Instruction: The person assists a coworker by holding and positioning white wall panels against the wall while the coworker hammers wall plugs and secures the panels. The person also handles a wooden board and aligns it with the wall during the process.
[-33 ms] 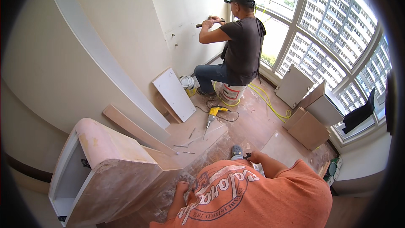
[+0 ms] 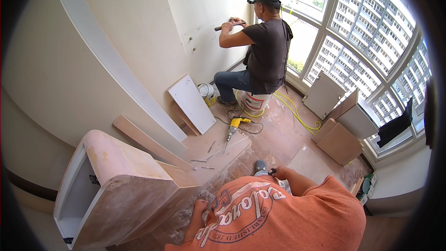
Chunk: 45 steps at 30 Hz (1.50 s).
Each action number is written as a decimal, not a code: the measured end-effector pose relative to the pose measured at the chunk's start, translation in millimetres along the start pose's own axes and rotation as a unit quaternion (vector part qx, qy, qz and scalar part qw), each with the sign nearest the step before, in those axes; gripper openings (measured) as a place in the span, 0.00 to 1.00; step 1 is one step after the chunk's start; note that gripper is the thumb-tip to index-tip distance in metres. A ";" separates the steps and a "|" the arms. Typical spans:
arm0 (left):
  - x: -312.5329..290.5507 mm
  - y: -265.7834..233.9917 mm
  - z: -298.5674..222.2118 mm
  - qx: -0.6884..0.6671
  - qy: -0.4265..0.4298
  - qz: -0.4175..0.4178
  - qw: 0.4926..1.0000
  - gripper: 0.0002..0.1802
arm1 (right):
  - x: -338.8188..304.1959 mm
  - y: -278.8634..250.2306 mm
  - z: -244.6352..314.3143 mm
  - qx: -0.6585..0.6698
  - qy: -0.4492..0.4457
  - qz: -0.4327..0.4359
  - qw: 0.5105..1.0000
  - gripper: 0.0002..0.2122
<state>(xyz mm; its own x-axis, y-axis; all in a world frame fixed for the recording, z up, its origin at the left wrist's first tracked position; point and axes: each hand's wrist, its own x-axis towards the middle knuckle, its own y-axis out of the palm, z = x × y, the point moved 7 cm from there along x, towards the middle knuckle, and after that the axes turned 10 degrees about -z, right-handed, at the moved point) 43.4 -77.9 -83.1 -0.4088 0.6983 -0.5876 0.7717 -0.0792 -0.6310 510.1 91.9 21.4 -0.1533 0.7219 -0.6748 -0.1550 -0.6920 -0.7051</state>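
- Curved cabinet (image 2: 125, 151): matt, wood-like outside, blotched with chalky smears; smooth pale lining.
- Dark item (image 2: 272, 171) above the clog (image 2: 261, 164): too small to tell its material.
- The clog: matt, rubbery-looking plastic, pierced with holes.
- Orange shirt (image 2: 302, 216): soft, matt cloth with a printed design.
- Dark shirt (image 2: 272, 42): matt cloth; trousers (image 2: 231, 80) of denim-like cloth.
- Drill (image 2: 238, 122): yellow plastic casing, metal-looking front.
- Bucket (image 2: 255, 103): smooth white plastic.
- White panel (image 2: 193, 104): smooth, laminate-like face.
- Brown boards (image 2: 340, 144): flat, matt, wood-like.
- Floor (image 2: 278, 135): wood-look, dulled by pale dust.
- Wall (image 2: 204, 4): smooth matt paint, scuffed in places.
- Window (image 2: 320, 60): clear glass.
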 end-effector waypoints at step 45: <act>-16.3 -22.3 -32.9 0.060 -0.013 0.008 0.998 0.17 | -5.1 -5.8 -4.4 0.042 0.018 -0.015 0.999 0.19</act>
<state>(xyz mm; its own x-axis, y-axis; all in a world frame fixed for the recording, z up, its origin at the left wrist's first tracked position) 48.8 -64.2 -42.7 -0.4104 0.6774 -0.6105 0.7149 -0.1766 -0.6765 516.1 92.3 28.0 -0.1128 0.7411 -0.6618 -0.2409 -0.6666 -0.7054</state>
